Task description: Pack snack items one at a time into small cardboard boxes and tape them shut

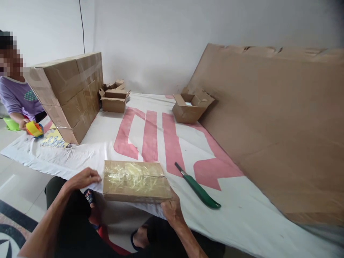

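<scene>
With the right hand [171,208], gripping the near right corner of the taped carton [135,182] at the near edge of the worktop [242,222]; with the left hand [84,178], grasping nothing visible, loosely curled just beside the carton's left end. Looks done on top, shut under clear tape [129,173], same as the stacked boxes [72,91] at left; cannot tell about the underside. Probably left to close, judging by raised flaps: open cartons [114,104] beside the stack, plus one open box [186,113] by the cardboard sheet [268,118].
</scene>
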A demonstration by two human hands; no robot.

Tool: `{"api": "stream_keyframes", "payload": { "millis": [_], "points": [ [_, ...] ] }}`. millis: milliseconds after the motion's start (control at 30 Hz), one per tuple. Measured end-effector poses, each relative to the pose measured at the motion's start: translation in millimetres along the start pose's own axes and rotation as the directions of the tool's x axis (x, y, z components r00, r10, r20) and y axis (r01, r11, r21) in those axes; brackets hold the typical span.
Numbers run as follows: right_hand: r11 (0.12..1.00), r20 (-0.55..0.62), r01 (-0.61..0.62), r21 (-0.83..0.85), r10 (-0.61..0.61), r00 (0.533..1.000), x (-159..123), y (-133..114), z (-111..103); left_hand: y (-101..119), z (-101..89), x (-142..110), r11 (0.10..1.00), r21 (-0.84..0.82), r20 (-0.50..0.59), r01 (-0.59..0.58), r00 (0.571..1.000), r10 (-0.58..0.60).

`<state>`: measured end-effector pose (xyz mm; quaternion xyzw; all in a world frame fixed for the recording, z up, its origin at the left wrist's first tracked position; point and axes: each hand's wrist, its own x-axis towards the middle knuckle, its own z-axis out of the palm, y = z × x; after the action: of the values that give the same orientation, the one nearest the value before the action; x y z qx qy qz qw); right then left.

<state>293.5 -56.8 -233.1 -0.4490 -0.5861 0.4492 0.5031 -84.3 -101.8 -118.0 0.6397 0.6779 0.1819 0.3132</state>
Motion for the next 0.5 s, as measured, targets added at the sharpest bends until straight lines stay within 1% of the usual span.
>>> {"api": "stream_keyframes", "payload": {
  "millis": [33,67,100,133,167,233,267,333,433,500],
  "points": [
    [1.000,-0.003,-0.008,0.000,0.008,1.000,0,-1,0,3,2.9,-19,0.994,-0.109,0.089,-0.006,0.996,0.016],
    [1.000,-0.006,-0.013,0.002,0.013,1.000,0,-1,0,6,4.5,-35,0.981,-0.193,0.128,0.015,0.992,0.010],
    [1.000,-0.009,-0.018,0.006,0.018,1.000,1,-2,1,11,4.8,-49,0.969,-0.244,0.103,0.035,0.995,-0.010],
    [1.000,-0.013,-0.022,0.012,0.023,1.000,1,-3,1,16,4.1,-58,0.959,-0.283,0.022,0.032,0.999,-0.027],
    [1.000,-0.014,-0.027,0.016,0.027,1.000,2,-4,1,22,2.8,-63,0.952,-0.307,-0.087,0.002,0.996,-0.030],
    [0.999,-0.009,-0.041,0.019,0.042,0.999,2,-5,1,37,0.4,-62,0.930,-0.349,-0.297,-0.116,0.955,0.007],
    [0.999,-0.005,-0.048,0.017,0.048,0.999,3,-5,2,45,0.2,-59,0.909,-0.376,-0.357,-0.180,0.933,0.037],
    [0.999,-0.006,-0.047,0.009,0.047,0.999,3,-5,2,60,2.4,-48,0.860,-0.440,-0.402,-0.258,0.913,0.069],
    [1.000,-0.024,-0.013,-0.015,0.013,1.000,4,-2,3,75,7.5,-33,0.826,-0.488,-0.432,-0.283,0.901,0.053],
    [0.999,-0.030,0.006,-0.032,-0.007,1.000,4,-1,4,79,8.2,-27,0.823,-0.492,-0.447,-0.284,0.894,0.041]
  ]
}}
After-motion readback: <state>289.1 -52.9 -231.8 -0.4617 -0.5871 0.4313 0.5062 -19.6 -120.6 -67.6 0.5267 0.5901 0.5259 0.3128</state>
